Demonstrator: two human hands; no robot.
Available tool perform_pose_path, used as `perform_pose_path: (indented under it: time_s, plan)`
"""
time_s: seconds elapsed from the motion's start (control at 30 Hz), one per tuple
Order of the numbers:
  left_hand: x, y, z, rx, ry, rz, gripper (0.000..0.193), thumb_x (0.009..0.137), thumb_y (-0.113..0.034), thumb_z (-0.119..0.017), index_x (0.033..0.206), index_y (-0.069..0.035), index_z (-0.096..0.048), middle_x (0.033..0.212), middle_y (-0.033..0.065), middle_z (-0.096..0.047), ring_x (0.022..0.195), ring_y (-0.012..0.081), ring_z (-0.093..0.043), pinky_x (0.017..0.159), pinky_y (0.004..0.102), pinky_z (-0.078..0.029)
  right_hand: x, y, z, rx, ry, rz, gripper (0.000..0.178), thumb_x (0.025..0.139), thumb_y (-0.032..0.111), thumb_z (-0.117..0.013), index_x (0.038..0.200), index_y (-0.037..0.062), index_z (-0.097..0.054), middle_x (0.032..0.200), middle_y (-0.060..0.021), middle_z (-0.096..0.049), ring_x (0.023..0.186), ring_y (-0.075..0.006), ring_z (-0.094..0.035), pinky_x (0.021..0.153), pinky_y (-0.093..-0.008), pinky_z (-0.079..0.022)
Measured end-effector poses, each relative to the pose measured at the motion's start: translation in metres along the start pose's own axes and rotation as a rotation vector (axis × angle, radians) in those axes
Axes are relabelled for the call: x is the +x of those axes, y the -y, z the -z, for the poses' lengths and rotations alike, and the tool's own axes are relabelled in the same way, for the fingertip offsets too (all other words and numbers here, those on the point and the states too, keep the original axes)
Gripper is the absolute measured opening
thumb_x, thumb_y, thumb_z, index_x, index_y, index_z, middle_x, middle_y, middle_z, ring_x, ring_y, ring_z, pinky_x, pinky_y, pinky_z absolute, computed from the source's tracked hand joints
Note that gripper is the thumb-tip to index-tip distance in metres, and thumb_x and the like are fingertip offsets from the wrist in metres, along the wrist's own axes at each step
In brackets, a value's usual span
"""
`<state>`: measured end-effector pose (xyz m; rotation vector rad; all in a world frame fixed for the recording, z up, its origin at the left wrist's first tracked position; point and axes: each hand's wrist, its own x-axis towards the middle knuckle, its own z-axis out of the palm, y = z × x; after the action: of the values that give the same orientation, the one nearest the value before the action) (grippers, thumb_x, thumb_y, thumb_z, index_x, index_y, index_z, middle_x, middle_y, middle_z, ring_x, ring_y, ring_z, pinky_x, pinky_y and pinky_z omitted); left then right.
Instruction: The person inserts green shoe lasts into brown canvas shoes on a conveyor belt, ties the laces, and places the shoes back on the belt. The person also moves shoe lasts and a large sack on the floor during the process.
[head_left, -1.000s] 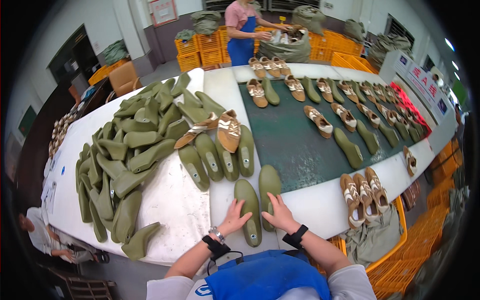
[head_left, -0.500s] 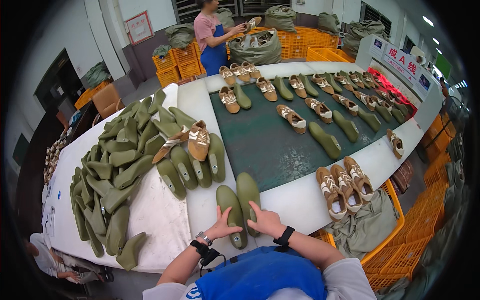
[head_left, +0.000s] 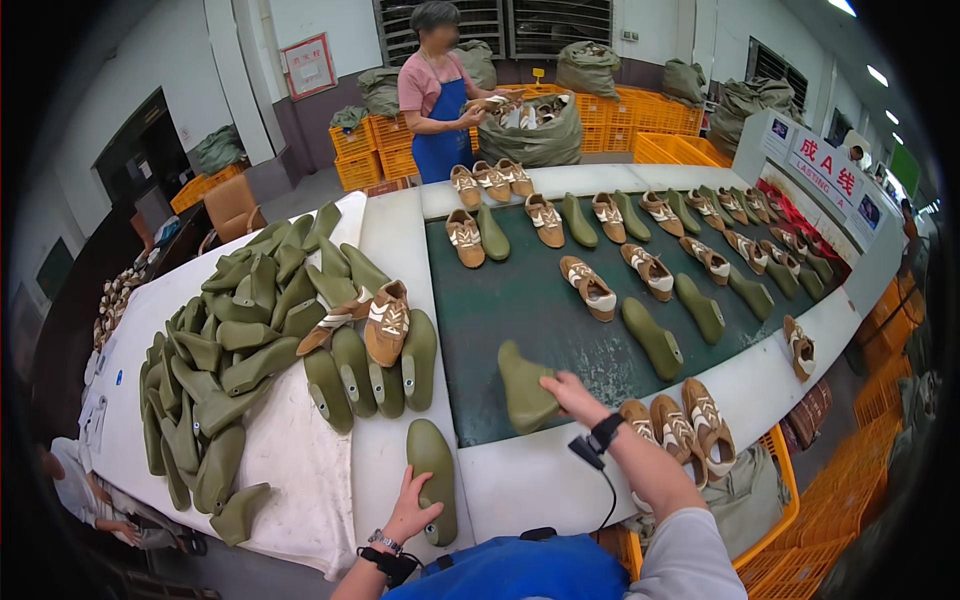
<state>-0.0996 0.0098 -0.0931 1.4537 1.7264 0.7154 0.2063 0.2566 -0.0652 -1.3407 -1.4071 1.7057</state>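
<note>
My left hand (head_left: 408, 508) rests at the left side of an olive-green shoe last (head_left: 431, 465) lying on the white table strip, thumb and fingers closed on its heel end. With my right hand (head_left: 575, 393) I grip another olive-green last (head_left: 524, 390) by its heel end, tilted over the near edge of the dark green conveyor belt (head_left: 475, 300). Several lasts (head_left: 375, 385) stand in a row beyond my left hand, with a brown shoe (head_left: 387, 322) lying on them. A big heap of lasts (head_left: 240, 340) covers the white cloth at left.
Brown-and-white shoes (head_left: 590, 285) and lasts line the belt. Shoes (head_left: 690, 430) stand at the near right edge, beside an orange crate (head_left: 780, 500) with grey-green cloth. Across the belt a person in a blue apron (head_left: 440, 110) holds a shoe near a full sack (head_left: 535, 135).
My right hand has carried its last away from beside the other one, rightward and forward over the belt. My left hand stays at its last. The view has shifted slightly.
</note>
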Motion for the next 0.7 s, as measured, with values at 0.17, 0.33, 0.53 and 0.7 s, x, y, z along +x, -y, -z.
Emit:
perform_pose_path:
  time_s: [0.17,0.33,0.53,0.7]
  plan:
    - [-0.001,0.005,-0.008,-0.048,-0.06,0.009,0.065,0.07,-0.021,-0.07,0.129,-0.008,-0.047,0.149,0.0292,-0.014,0.137,0.039,-0.026,0.108,0.0368,-0.031,0.076,0.015,0.017,-1.071,-0.281,0.191,0.044,0.084,0.035,-0.059,0.106,-0.0026,-0.05,0.092,-0.0226,-0.066,0.083,-0.0361,-0.066,0.075,-0.043,-0.052]
    - [0.0,0.002,-0.009,-0.066,-0.095,0.003,0.063,0.069,-0.017,-0.07,0.128,-0.007,-0.048,0.15,0.027,-0.016,0.137,0.0377,-0.028,0.108,0.0363,-0.031,0.097,-0.027,0.007,-1.201,-0.197,-0.036,0.052,0.084,0.035,-0.058,0.118,0.0003,-0.041,0.099,-0.0229,-0.065,0.097,-0.0353,-0.064,0.081,-0.0438,-0.051]
    - [0.0,-0.005,-0.011,-0.029,-0.115,0.002,0.06,0.071,-0.017,-0.068,0.127,-0.007,-0.049,0.149,0.0263,-0.018,0.137,0.0378,-0.027,0.109,0.0372,-0.03,0.1,0.014,-0.009,-1.356,-0.163,0.117,0.038,0.081,0.029,-0.059,0.108,0.0021,-0.054,0.095,-0.0181,-0.068,0.093,-0.0329,-0.066,0.077,-0.0432,-0.052]
    - [0.0,0.001,-0.012,-0.005,-0.107,0.021,0.06,0.072,-0.02,-0.066,0.128,-0.007,-0.048,0.148,0.0278,-0.02,0.136,0.0399,-0.028,0.108,0.037,-0.031,0.124,0.082,-0.112,-1.219,0.026,0.499,0.022,0.079,0.017,-0.055,0.094,0.0054,-0.067,0.094,-0.018,-0.068,0.092,-0.0346,-0.065,0.078,-0.0437,-0.052]
